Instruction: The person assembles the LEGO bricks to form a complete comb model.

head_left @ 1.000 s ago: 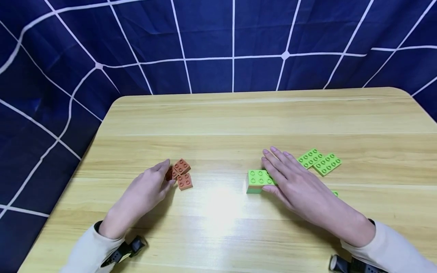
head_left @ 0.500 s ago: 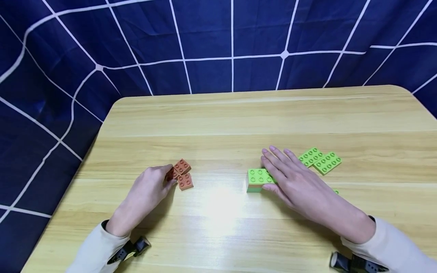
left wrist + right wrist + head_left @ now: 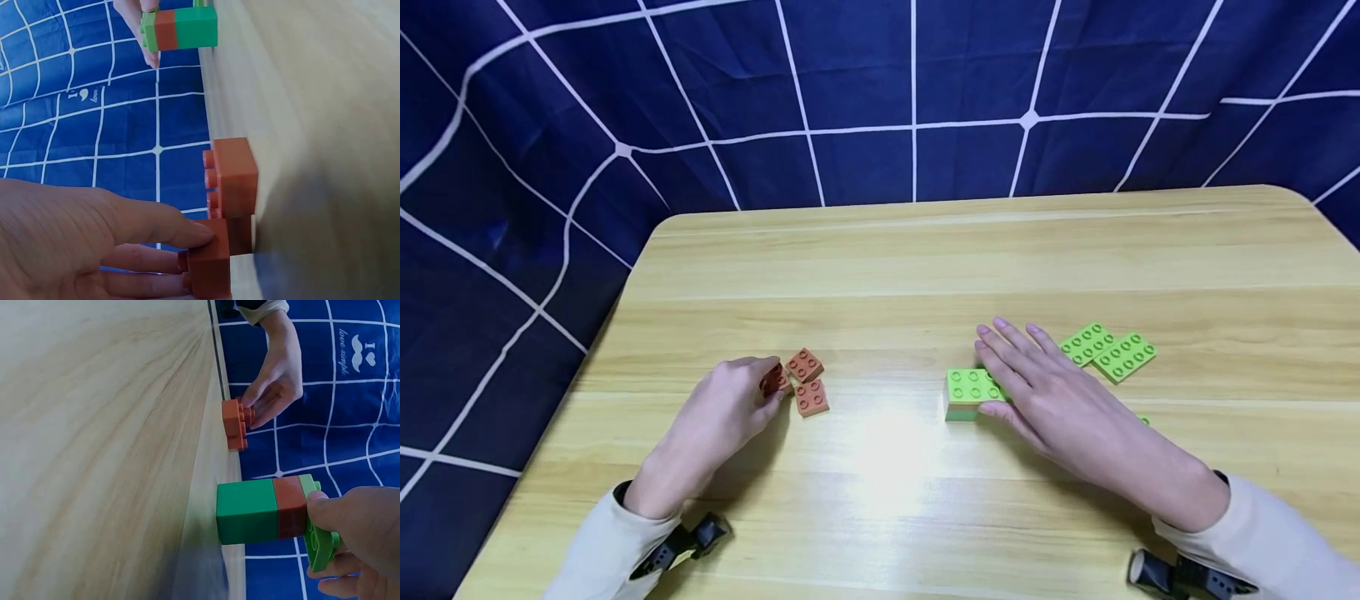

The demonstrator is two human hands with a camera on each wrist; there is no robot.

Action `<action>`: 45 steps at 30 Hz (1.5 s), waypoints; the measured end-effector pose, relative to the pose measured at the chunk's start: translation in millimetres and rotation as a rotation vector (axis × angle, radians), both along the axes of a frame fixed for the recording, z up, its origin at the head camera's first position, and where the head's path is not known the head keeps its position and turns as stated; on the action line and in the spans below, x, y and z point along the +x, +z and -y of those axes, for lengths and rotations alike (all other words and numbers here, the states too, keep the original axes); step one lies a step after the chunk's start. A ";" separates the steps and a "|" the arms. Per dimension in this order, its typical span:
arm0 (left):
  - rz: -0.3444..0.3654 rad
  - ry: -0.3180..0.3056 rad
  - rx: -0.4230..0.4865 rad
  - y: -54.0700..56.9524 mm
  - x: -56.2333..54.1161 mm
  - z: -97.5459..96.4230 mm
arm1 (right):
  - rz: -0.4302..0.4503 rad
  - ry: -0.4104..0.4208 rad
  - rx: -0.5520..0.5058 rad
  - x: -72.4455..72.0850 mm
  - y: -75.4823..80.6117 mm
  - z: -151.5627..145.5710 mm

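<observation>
My left hand [image 3: 718, 421] pinches a reddish-brown toy building brick [image 3: 209, 257] between thumb and fingers. Two more reddish-brown bricks lie just right of it, one farther back [image 3: 805, 365] and one nearer [image 3: 812, 398]. My right hand [image 3: 1048, 400] holds a stack of building bricks, thumb on its near side and fingers along the far side. This stack has a green base [image 3: 247, 512], a brown layer [image 3: 289, 506] and a light green plate [image 3: 970, 385] on top. The plate's right end is hidden under the hand in the head view; the right wrist view shows it jutting past the stack.
Two light green plates lie beyond my right hand, one at left [image 3: 1086, 343] and one at right [image 3: 1126, 357]. Another light green piece [image 3: 1143, 420] peeks out behind the right wrist. The wooden table [image 3: 880, 267] ends at a blue gridded cloth [image 3: 861, 167].
My left hand's index finger has bent in, and thumb and fingers have closed on the leftmost brown brick, which now looks slightly tilted. The right hand stays on the stack.
</observation>
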State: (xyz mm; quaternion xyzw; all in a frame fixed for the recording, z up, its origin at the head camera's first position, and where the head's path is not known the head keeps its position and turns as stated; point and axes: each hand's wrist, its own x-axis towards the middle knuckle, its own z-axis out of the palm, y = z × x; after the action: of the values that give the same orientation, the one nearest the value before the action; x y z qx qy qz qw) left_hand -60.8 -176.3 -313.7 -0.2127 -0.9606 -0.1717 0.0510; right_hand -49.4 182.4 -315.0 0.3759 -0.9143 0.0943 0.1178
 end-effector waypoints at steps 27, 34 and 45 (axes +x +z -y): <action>-0.126 -0.251 -0.018 25.2 -17.7 -49.2 | -0.014 0.016 -0.001 1.8 1.2 -0.4; -0.120 -0.292 0.004 23.9 -18.6 -56.3 | -0.012 0.019 0.000 1.0 0.9 0.0; -0.109 -0.324 -0.028 26.0 -17.7 -62.8 | 0.001 0.009 0.011 1.6 1.6 1.2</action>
State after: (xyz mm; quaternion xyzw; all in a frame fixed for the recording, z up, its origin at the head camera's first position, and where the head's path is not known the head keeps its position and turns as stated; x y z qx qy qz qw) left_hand -78.5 -113.5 -287.6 -0.3746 -0.9117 -0.1527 0.0716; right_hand -47.7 181.2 -313.5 0.3807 -0.9131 0.0898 0.1149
